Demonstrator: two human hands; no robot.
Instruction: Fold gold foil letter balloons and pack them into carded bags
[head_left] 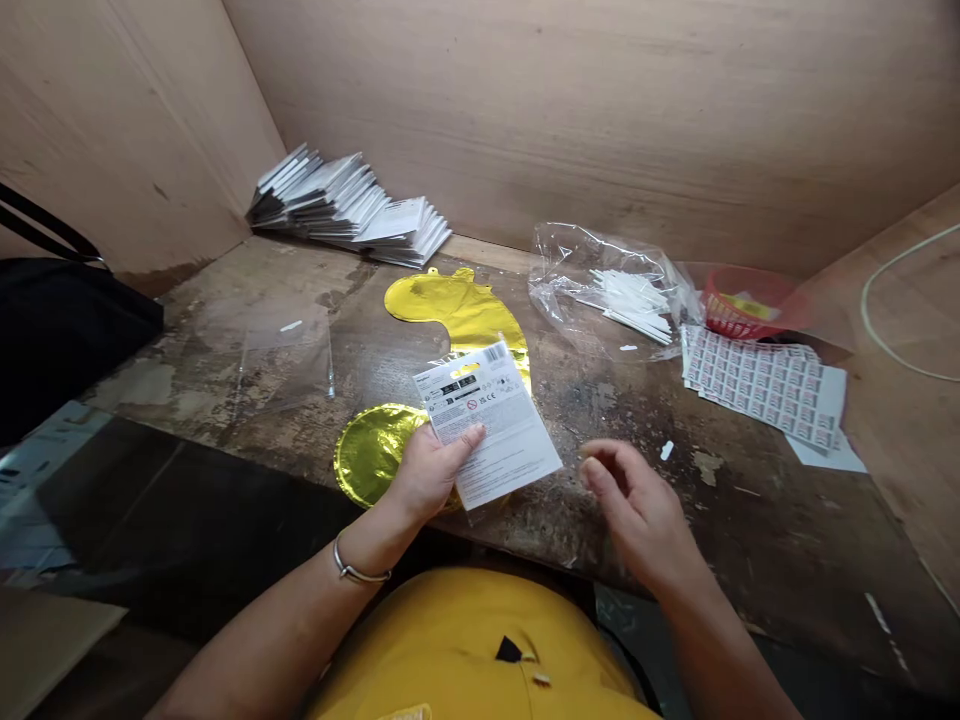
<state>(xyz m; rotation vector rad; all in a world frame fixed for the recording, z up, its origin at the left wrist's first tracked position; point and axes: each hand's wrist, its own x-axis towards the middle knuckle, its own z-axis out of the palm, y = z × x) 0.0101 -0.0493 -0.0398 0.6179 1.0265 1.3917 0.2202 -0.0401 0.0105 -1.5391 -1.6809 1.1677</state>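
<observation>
My left hand (pixel 431 472) grips a white printed card (pixel 487 422) by its lower left corner, thumb on top, holding it tilted over a flat gold foil balloon (pixel 457 315) that lies on the worn table (pixel 225 350). The balloon's round lower part (pixel 369 450) shows under my left hand. My right hand (pixel 637 510) hovers to the right of the card with fingers loosely curled, thumb and forefinger close together; whether they hold anything is not visible.
A pile of white cards (pixel 349 205) leans at the back left. A clear bag of white sticks (pixel 615 290), a red basket (pixel 742 300) and sticker sheets (pixel 765 380) lie at the right. Clear sleeves (pixel 285 355) lie left of the balloon. A black bag (pixel 60 330) sits far left.
</observation>
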